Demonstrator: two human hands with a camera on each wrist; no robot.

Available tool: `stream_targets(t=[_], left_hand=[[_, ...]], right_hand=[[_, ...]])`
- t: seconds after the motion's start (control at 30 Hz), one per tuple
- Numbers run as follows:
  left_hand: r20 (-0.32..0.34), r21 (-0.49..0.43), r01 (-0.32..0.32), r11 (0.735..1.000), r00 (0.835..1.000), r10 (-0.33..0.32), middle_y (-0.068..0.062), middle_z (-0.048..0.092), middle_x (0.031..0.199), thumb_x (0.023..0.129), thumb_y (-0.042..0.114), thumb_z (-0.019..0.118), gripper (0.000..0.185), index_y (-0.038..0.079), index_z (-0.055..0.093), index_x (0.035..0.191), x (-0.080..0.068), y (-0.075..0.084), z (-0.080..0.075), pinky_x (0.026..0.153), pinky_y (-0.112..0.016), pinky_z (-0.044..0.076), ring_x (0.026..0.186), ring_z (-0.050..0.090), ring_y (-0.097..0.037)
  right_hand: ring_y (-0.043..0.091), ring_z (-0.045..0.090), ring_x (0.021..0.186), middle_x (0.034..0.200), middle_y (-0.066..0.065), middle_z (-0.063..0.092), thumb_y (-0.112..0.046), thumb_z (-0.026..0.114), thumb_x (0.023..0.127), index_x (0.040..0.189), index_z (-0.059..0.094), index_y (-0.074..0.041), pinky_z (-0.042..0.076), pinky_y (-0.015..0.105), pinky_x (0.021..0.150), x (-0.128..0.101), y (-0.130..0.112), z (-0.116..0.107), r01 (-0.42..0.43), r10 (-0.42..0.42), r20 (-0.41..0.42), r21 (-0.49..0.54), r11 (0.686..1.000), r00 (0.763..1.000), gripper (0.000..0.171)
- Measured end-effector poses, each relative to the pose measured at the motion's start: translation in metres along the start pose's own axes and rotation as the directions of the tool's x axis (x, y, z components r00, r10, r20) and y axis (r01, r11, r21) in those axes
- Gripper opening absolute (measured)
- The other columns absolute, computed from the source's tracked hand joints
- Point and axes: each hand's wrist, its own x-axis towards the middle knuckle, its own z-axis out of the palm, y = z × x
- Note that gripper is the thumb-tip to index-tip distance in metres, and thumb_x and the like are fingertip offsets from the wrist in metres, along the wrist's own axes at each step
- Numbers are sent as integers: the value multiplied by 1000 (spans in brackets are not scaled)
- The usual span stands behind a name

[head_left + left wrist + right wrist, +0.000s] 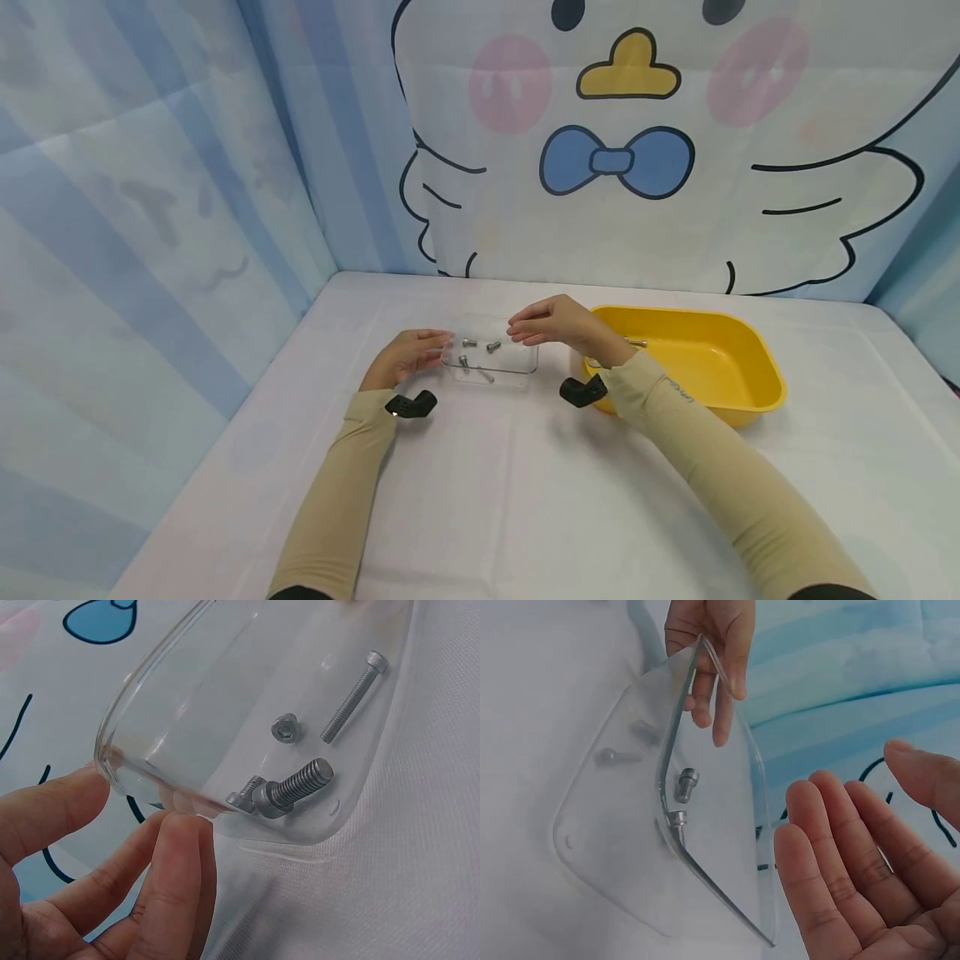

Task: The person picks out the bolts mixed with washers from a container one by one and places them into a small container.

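A clear plastic box stands on the white table, with several silver screws in it. In the left wrist view a thick hex-socket screw, a long thin screw and a short screw lie in it, beside another screw seen end-on. My left hand holds the box's left end, thumb at the rim and fingertips against the outer wall. Over the right end hovers my right hand, fingers extended and thumb apart. The right wrist view shows nothing in that hand.
A yellow tray stands to the right of the box, under my right forearm. Inside it, by the left side, lies a screw. A printed curtain hangs behind the table and another cloth runs along the left.
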Motion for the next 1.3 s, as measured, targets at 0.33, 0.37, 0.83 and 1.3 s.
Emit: stream_targets(t=[0.33,0.37,0.83,1.3], left_hand=[[-15,20,22,1000,1000,-22,-16,45,141,93,18,59,50,1,45,138,-1,1,1,71,-13,50,96,56,-10],[-15,20,21,1000,1000,-21,-15,45,141,93,17,59,49,2,45,138,-1,1,1,71,-12,50,96,56,-10],[-18,16,16,1000,1000,-16,-15,46,139,94,13,57,45,2,47,137,-1,3,1,68,-12,51,83,57,-4],[4,75,-9,997,1000,9,-16,47,140,94,12,56,44,1,47,136,-5,9,3,74,-17,52,87,59,-7]], right_hand=[[15,67,97,118,18,65,-20,65,89,121,59,5,50,40,95,-25,-15,-14,62,-61,14,-96,993,998,41],[15,67,96,119,18,64,-21,65,89,121,59,4,51,38,94,-28,-16,-16,59,-58,15,-106,993,998,41],[16,66,98,116,17,65,-21,64,90,119,60,4,54,29,88,-61,-31,-45,78,-76,15,-239,968,997,38],[15,67,98,119,21,63,-22,63,91,119,60,5,55,27,86,-77,-18,-68,36,-48,-35,-284,958,998,40]])
